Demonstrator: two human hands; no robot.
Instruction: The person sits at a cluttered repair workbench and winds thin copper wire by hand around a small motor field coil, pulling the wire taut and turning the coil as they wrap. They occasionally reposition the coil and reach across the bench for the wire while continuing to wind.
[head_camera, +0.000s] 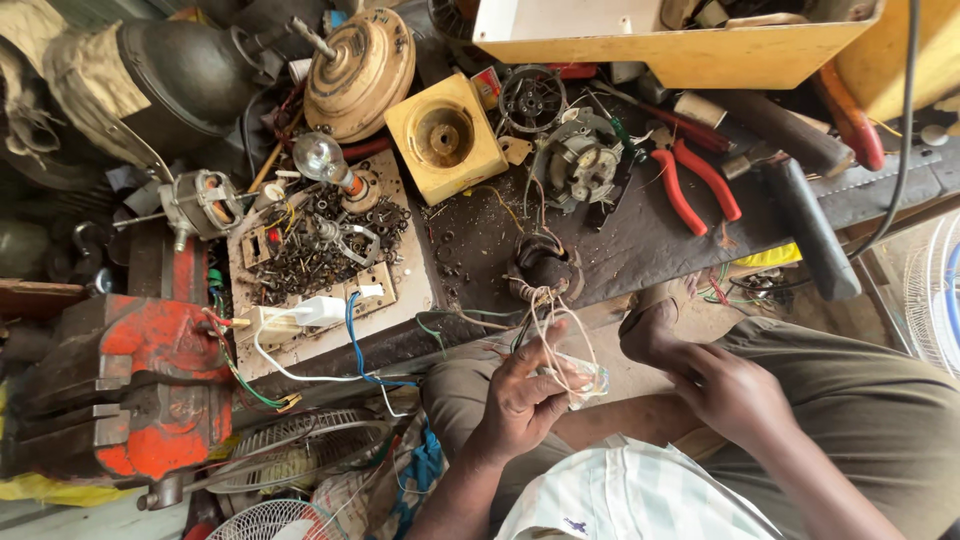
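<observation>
At the near left an orange-red vise (150, 385) sits on the cluttered surface (640, 240), with a board of loose screws and washers (320, 245) just beyond it to the right. Right of that, the left hand (520, 395) has its grip pinching pale wire leads (548, 320) together with a small clear wrapper (585, 380), the leads running up to a dark wound motor coil (545, 265) at the surface's near edge. The right hand (725, 390) hovers just beside, its grip loosely curled and holding nothing, while red-handled pliers (695, 185) lie farther off.
</observation>
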